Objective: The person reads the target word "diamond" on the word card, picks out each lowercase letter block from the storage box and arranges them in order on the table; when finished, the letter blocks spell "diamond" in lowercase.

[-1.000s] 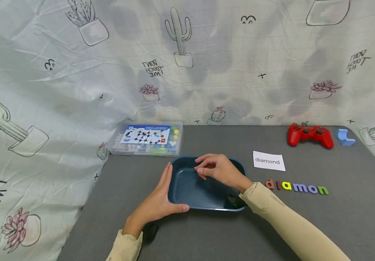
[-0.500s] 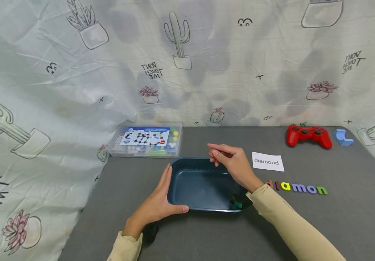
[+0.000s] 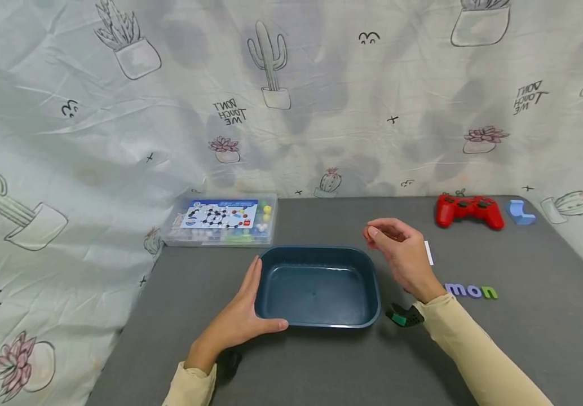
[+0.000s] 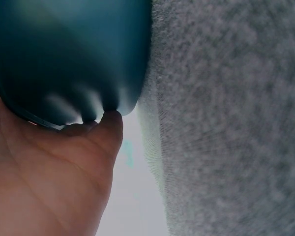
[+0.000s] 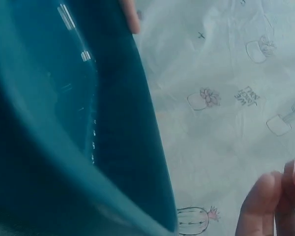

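A dark blue rectangular tray lies on the grey table. My left hand rests against its left end, fingers straight along the side and thumb at the front edge. In the left wrist view, fingertips touch the tray's outer wall. Above the table, right of the tray, my right hand pinches a small reddish-brown piece between thumb and fingers; its shape is mostly hidden. Beyond that wrist lie a purple letter m, a letter o and a green letter n.
A white card is mostly behind the right hand. At the back right lie a red game controller and a light blue holder. A clear plastic case with a molecule label sits back left. A patterned cloth hangs behind.
My right hand has moved right from over the tray to beside it, pinching the small piece. Its forearm now covers the first letters and most of the card. The left hand stays at the tray.
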The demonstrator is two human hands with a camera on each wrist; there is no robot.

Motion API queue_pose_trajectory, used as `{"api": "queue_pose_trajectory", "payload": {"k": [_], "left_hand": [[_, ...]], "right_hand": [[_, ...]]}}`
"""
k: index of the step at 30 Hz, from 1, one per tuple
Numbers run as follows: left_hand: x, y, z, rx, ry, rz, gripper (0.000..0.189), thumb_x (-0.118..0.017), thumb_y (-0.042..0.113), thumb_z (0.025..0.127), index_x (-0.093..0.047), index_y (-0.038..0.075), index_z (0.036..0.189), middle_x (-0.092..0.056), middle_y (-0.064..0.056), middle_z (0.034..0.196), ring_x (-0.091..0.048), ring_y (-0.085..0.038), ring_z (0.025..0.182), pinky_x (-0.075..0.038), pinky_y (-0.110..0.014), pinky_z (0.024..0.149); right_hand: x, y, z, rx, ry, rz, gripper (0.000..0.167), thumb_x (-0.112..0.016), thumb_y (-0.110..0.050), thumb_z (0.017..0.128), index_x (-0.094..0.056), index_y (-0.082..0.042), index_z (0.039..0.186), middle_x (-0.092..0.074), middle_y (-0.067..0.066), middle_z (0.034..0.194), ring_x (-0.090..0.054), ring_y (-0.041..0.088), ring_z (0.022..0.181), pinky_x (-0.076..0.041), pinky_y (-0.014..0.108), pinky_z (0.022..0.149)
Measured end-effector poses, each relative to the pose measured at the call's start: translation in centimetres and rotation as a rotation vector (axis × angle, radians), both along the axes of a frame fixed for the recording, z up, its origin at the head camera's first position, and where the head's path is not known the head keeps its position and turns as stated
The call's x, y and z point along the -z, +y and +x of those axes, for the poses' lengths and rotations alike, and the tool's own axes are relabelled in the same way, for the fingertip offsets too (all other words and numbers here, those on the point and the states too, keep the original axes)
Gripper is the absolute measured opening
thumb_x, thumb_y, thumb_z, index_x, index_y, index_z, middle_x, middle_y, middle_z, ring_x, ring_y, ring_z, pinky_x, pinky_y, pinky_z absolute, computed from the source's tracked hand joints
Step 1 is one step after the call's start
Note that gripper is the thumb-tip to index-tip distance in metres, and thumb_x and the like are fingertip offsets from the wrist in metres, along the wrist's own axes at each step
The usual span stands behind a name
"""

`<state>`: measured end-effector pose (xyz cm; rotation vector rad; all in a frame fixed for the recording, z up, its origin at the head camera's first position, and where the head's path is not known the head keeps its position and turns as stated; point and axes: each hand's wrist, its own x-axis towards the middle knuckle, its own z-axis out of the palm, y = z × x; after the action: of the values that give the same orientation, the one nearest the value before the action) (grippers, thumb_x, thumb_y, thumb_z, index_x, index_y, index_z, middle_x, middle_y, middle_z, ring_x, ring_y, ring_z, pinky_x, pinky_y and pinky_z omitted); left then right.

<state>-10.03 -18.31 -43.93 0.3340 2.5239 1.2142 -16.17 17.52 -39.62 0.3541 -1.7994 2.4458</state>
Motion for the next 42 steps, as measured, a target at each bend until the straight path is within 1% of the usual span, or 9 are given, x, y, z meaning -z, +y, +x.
{"api": "queue_pose_trajectory", "payload": {"k": [5,7,11,15,20,25,30,36,42], "left_hand": [[0.1,0.0,0.1,-0.004,-0.007,-0.009,0.137,-0.089,0.054,0.084,0.011,0.025,0.172,0.016,-0.003,0.179,-0.004,-0.038,0.163,-0.025,-0.073,0.118],[0.1,0.0,0.1,-0.007,-0.015,-0.012,0.137,-0.089,0.055,0.084,0.011,0.025,0.172,0.016,-0.002,0.179,-0.004,-0.038,0.163,-0.024,-0.072,0.119],[0.1,0.0,0.1,-0.010,-0.020,-0.015,0.137,-0.089,0.055,0.083,0.010,0.025,0.173,0.015,-0.002,0.179,-0.004,-0.039,0.162,-0.024,-0.073,0.119],[0.1,0.1,0.1,-0.012,-0.021,-0.018,0.137,-0.089,0.056,0.083,0.010,0.024,0.173,0.015,-0.002,0.179,-0.005,-0.040,0.162,-0.023,-0.073,0.119],[0.0,0.1,0.0,-0.011,-0.019,-0.021,0.138,-0.089,0.056,0.082,0.010,0.024,0.173,0.015,-0.003,0.179,-0.006,-0.041,0.162,-0.024,-0.074,0.118],[0.0,0.1,0.0,-0.006,-0.025,-0.007,0.138,-0.089,0.055,0.083,0.011,0.024,0.172,0.016,-0.003,0.178,-0.004,-0.039,0.162,-0.023,-0.073,0.119],[0.0,0.1,0.0,-0.008,-0.025,0.002,0.137,-0.089,0.054,0.083,0.012,0.026,0.172,0.017,-0.003,0.178,-0.002,-0.038,0.163,-0.023,-0.073,0.119],[0.0,0.0,-0.1,-0.005,-0.018,0.001,0.137,-0.089,0.054,0.084,0.013,0.026,0.172,0.016,-0.004,0.178,-0.003,-0.039,0.162,-0.024,-0.074,0.118],[0.0,0.0,-0.1,-0.002,-0.019,0.001,0.136,-0.089,0.053,0.084,0.013,0.027,0.172,0.017,-0.003,0.178,-0.003,-0.039,0.163,-0.024,-0.074,0.118]], "right_hand": [[0.6,0.8,0.3,-0.016,-0.031,-0.088,0.019,-0.064,0.008,0.104,-0.073,0.012,0.121,-0.076,0.015,0.100,-0.078,0.026,0.090,-0.060,0.040,0.089],[0.8,1.1,0.4,-0.020,-0.051,-0.079,0.022,-0.064,0.008,0.104,-0.072,0.013,0.124,-0.077,0.016,0.101,-0.079,0.024,0.089,-0.059,0.040,0.089],[1.1,1.5,0.4,-0.001,-0.074,-0.004,0.027,-0.067,0.006,0.103,-0.065,0.013,0.129,-0.078,0.014,0.102,-0.078,0.022,0.089,-0.061,0.036,0.088],[1.1,1.9,0.5,0.032,-0.097,0.109,0.024,-0.072,0.000,0.102,-0.057,0.007,0.121,-0.079,0.009,0.099,-0.077,0.023,0.088,-0.062,0.032,0.084],[1.2,2.3,0.9,0.070,-0.111,0.261,0.022,-0.076,-0.008,0.101,-0.066,0.005,0.117,-0.078,0.008,0.100,-0.075,0.025,0.086,-0.062,0.031,0.079],[1.4,2.7,1.1,0.019,-0.103,0.246,0.028,-0.076,-0.004,0.101,-0.069,0.011,0.123,-0.078,0.010,0.104,-0.075,0.020,0.088,-0.062,0.032,0.081],[1.7,3.2,1.2,-0.048,-0.084,0.213,0.023,-0.073,-0.001,0.102,-0.074,0.004,0.124,-0.077,0.018,0.108,-0.076,0.019,0.089,-0.062,0.032,0.080],[1.8,3.9,1.4,-0.043,-0.027,0.371,0.030,-0.071,-0.006,0.104,-0.071,0.005,0.132,-0.077,0.012,0.112,-0.076,0.022,0.090,-0.057,0.026,0.068],[1.8,4.6,1.8,-0.049,-0.035,0.497,0.038,-0.074,-0.010,0.103,-0.069,0.002,0.138,-0.075,0.008,0.122,-0.075,0.019,0.105,-0.059,0.027,0.088]]}}
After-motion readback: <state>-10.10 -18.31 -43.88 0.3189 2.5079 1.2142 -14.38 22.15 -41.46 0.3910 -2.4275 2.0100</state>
